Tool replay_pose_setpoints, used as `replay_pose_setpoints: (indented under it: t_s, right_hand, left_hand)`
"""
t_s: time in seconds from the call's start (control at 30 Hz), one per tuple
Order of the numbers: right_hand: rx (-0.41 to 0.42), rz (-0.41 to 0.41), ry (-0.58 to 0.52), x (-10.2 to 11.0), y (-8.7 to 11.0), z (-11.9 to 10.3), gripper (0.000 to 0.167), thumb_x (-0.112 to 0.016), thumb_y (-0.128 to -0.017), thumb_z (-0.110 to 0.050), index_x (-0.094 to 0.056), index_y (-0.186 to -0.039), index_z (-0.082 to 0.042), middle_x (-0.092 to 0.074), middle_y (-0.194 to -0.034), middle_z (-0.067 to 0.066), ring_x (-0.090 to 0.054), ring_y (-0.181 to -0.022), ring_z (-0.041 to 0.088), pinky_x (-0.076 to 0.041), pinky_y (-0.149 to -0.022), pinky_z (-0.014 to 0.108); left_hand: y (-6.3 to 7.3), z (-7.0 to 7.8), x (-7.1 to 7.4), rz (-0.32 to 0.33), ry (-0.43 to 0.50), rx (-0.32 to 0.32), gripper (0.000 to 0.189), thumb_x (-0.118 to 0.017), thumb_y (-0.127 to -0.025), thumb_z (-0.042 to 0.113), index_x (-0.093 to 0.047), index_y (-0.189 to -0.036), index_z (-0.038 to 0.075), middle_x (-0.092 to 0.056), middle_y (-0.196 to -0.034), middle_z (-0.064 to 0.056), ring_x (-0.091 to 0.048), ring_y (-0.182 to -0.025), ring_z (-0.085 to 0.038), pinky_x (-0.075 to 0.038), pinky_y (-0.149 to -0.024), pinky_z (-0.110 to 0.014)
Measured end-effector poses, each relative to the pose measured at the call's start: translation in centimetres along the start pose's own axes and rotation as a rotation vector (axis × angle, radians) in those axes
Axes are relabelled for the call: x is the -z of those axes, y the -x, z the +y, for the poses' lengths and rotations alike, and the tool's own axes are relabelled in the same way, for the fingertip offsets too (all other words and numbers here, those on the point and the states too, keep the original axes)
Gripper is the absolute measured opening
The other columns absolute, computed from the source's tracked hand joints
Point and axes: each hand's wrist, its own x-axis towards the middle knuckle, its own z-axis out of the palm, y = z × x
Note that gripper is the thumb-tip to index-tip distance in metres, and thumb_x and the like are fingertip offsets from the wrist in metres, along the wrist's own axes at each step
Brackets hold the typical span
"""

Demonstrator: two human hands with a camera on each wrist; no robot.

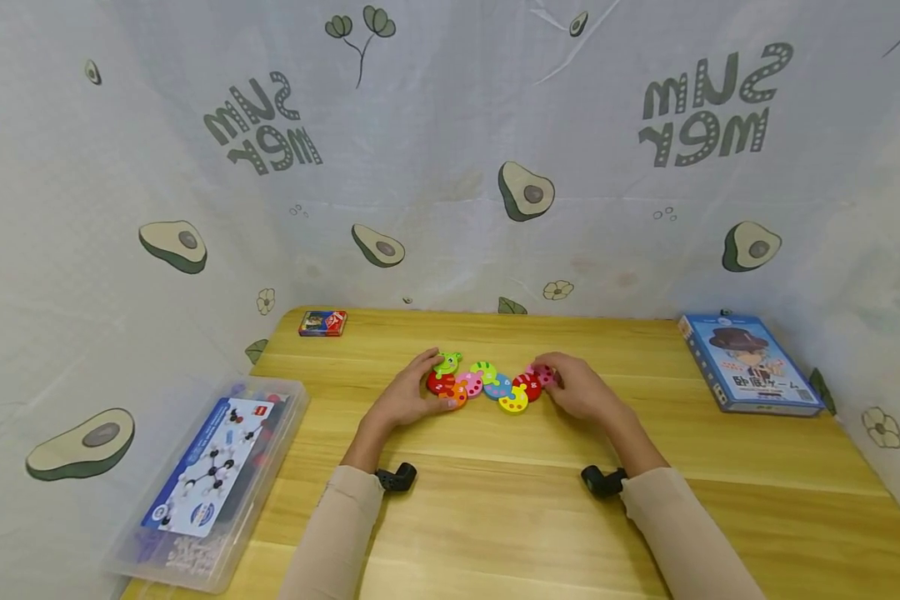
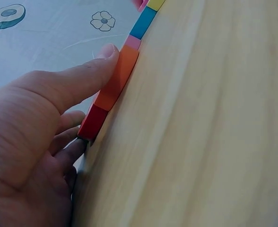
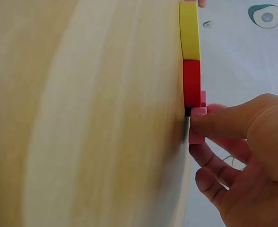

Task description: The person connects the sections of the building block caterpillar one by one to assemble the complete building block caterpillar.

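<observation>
A caterpillar puzzle point(image 1: 498, 386) of several coloured, numbered pieces lies in a wavy row on the table, with a green head piece point(image 1: 447, 363) at its left end. My left hand point(image 1: 408, 396) holds that end: the thumb presses the orange piece point(image 2: 118, 78), and the other fingers reach round by the red piece point(image 2: 92, 124). At the opposite end, my right hand point(image 1: 579, 387) pinches a pink piece point(image 3: 197, 137) between thumb and fingers. This piece sits slightly raised beside another red piece point(image 3: 192, 82); whether they interlock I cannot tell. A yellow piece point(image 3: 190, 30) adjoins that red one.
The wooden table point(image 1: 487, 517) carries a clear plastic case point(image 1: 270, 467) with a molecule-model sheet at the left. A small card box point(image 1: 322, 323) lies at the back left, a blue game box point(image 1: 750, 362) at the back right. A printed curtain point(image 1: 450, 167) hangs behind.
</observation>
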Motion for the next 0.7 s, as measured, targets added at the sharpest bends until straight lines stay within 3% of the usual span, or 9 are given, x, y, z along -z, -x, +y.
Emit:
replay_pose_setpoints:
  t_s: [0.43,0.7]
  right_hand:
    - [-0.025,-0.015,0.017,0.00,0.27,-0.19,0.036,-0.065,-0.096,0.000,-0.064,-0.132,0.001,-0.059,-0.141,0.025,-0.056,-0.129,0.044,-0.047,-0.110,0.060]
    - [-0.033,-0.009,0.013,-0.12,0.16,-0.15,0.037,-0.066,-0.096,-0.001,-0.064,-0.133,0.000,-0.055,-0.146,0.025,-0.059,-0.124,0.042,-0.050,-0.107,0.058]
  left_hand:
    - [-0.12,-0.04,-0.02,0.041,-0.014,-0.016,0.090,-0.088,-0.080,0.043,-0.047,-0.155,0.011,-0.033,-0.167,-0.002,-0.031,-0.155,-0.031,-0.030,-0.125,-0.054]
    - [-0.04,0.00,-0.08,0.019,-0.064,-0.005,0.091,-0.088,-0.078,0.046,-0.048,-0.155,0.019,-0.022,-0.172,-0.001,-0.023,-0.158,-0.034,-0.028,-0.124,-0.059]
